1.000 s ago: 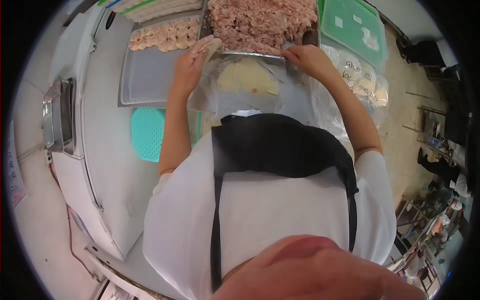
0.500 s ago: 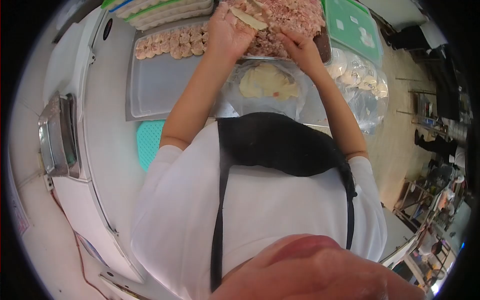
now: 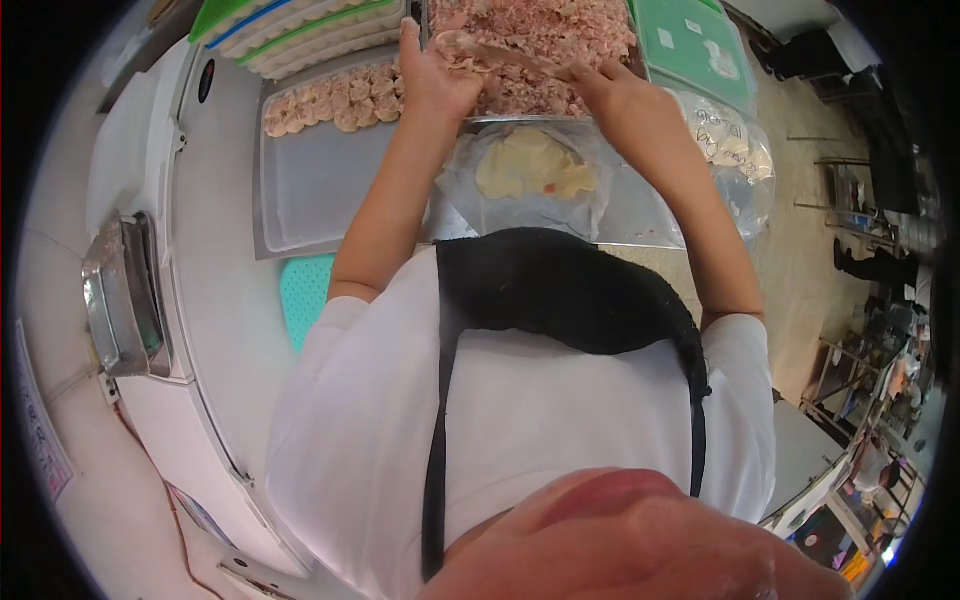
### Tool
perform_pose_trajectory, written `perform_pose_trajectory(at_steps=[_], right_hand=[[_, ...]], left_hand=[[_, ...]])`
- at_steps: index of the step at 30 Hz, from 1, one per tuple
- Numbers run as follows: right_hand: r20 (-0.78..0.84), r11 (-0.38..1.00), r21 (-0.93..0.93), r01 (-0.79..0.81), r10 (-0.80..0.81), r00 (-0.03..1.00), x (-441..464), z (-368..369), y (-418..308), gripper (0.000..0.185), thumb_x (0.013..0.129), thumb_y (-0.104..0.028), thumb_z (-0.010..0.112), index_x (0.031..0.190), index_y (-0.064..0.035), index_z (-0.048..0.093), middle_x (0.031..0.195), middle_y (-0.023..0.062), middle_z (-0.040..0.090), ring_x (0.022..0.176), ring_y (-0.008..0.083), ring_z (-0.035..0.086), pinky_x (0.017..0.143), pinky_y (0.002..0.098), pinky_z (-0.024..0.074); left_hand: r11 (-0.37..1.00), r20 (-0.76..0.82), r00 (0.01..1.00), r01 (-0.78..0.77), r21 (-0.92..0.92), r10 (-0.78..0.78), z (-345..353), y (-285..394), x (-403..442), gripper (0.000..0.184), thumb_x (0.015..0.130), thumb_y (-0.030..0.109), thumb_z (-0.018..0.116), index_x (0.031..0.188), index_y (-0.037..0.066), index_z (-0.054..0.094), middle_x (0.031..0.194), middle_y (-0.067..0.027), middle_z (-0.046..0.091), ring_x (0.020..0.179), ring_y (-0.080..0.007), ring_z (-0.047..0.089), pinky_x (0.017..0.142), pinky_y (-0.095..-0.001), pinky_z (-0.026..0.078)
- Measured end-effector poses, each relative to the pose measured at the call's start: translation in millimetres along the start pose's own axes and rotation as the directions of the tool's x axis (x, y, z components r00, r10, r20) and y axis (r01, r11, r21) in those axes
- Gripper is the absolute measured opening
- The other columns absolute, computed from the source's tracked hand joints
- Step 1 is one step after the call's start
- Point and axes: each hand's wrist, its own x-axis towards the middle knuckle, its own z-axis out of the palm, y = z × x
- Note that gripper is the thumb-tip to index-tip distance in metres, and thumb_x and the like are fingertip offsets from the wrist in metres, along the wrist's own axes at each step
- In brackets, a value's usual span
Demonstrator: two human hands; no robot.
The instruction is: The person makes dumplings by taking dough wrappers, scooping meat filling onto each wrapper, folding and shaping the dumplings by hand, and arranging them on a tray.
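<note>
My left hand (image 3: 438,78) is over the near left edge of the metal tray of minced meat (image 3: 550,35), its fingers curled around a thin wrapper with meat on it (image 3: 462,50). Pinched in my right hand (image 3: 610,88) is a flat spreading tool (image 3: 530,62), whose far end reaches the wrapper. Nearer my body, a stack of pale round wrappers (image 3: 530,165) lies on clear plastic. Rows of filled dumplings (image 3: 345,95) sit at the far side of a grey tray (image 3: 320,190) on the left.
Stacked dumpling trays with green and blue rims (image 3: 310,35) stand at the far left. A green-lidded container (image 3: 690,50) and plastic bags of wrappers (image 3: 730,140) are on the right. A turquoise perforated item (image 3: 305,295) lies below the grey tray. A person's dark shoe (image 3: 845,255) shows far right.
Both hands have moved from the tray's near edge to over the meat. The tool now reaches across to the wrapper, and meat is now on the wrapper in my left hand.
</note>
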Motion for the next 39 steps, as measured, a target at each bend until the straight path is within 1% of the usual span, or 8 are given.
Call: perform_pose_trajectory(at_steps=[1,4,9,13,17,22,34,39], right_hand=[[-0.019,0.998,0.053,0.027,-0.026,0.999,3,10,2,0.027,0.09,-0.019,0.055,0.115,-0.0101,0.057,0.09,0.0127,0.061,0.08,0.0343,0.061,0.068,0.0426,0.0497],[-0.103,0.968,0.212,0.136,-0.117,0.988,10,37,23,0.027,0.09,-0.021,0.055,0.113,-0.0071,0.059,0.089,0.014,0.061,0.077,0.0322,0.06,0.069,0.0417,0.0486],[-0.136,0.758,0.651,0.031,0.076,0.988,2,15,68,0.034,0.095,-0.029,0.052,0.113,-0.0023,0.062,0.074,0.012,0.058,0.069,0.0173,0.057,0.067,0.0342,0.0458],[0.183,0.663,0.737,-0.131,-0.009,0.983,-5,-5,96,0.035,0.095,-0.033,0.051,0.107,-0.0023,0.062,0.068,0.012,0.055,0.064,0.0222,0.052,0.067,0.0331,0.0461],[0.2,0.72,0.693,-0.039,-0.14,0.97,-19,-21,110,0.036,0.095,-0.03,0.051,0.115,-0.0018,0.06,0.085,0.0154,0.061,0.075,0.0231,0.057,0.072,0.0322,0.0465],[0.013,0.714,0.671,0.201,-0.283,0.959,-21,18,124,0.036,0.094,-0.029,0.054,0.118,-0.003,0.06,0.102,0.018,0.066,0.085,0.0312,0.063,0.076,0.0339,0.0478],[-0.041,0.922,0.325,0.21,-0.209,0.977,-5,93,161,0.03,0.091,-0.028,0.054,0.119,-0.018,0.059,0.088,0.0113,0.062,0.082,0.0323,0.061,0.07,0.0409,0.0495],[0.073,0.905,0.422,0.058,-0.097,0.993,-11,58,191,0.032,0.092,-0.03,0.055,0.117,-0.0109,0.062,0.093,0.0137,0.064,0.084,0.028,0.062,0.074,0.0352,0.049]], left_hand=[[0.998,0.25,0.967,0.059,-0.034,-0.049,3,1,0,0.057,0.092,0.048,0.046,0.125,0.002,0.05,0.119,-0.0146,0.059,0.109,-0.029,0.056,0.094,-0.0465,0.045],[0.977,-0.228,0.951,-0.191,0.098,0.209,81,-22,-5,0.053,0.092,0.042,0.05,0.127,0.002,0.048,0.119,-0.013,0.059,0.104,-0.0283,0.058,0.09,-0.0448,0.047],[0.916,-0.172,0.97,-0.092,0.392,0.171,74,-21,-15,0.04,0.084,0.022,0.06,0.121,0.007,0.051,0.121,-0.0146,0.054,0.111,-0.0316,0.053,0.096,-0.0508,0.042],[0.294,-0.004,0.966,-0.076,0.953,0.26,105,-39,-17,0.048,0.09,0.033,0.054,0.126,0.003,0.048,0.118,-0.0138,0.059,0.102,-0.0288,0.059,0.09,-0.0464,0.047],[-0.345,0.316,0.942,-0.261,0.902,0.114,123,-45,-12,0.039,0.085,0.02,0.061,0.12,0.005,0.053,0.113,-0.013,0.061,0.096,-0.0256,0.061,0.086,-0.0406,0.049],[-0.337,0.032,0.984,-0.089,0.937,-0.173,131,-49,-9,0.032,0.075,0.013,0.073,0.106,0.006,0.065,0.105,-0.0042,0.066,0.094,-0.0148,0.064,0.079,-0.0279,0.051],[-0.368,-0.398,0.911,0.409,0.835,0.109,84,-60,-2,0.06,0.075,0.039,0.073,0.121,0.004,0.056,0.107,-0.0109,0.063,0.094,-0.0191,0.06,0.081,-0.0297,0.048],[-0.585,0.062,0.957,0.121,0.802,0.283,81,-56,-26,0.076,0.073,0.038,0.075,0.135,0.007,0.043,0.106,-0.0143,0.064,0.099,-0.0243,0.06,0.088,-0.034,0.046]])
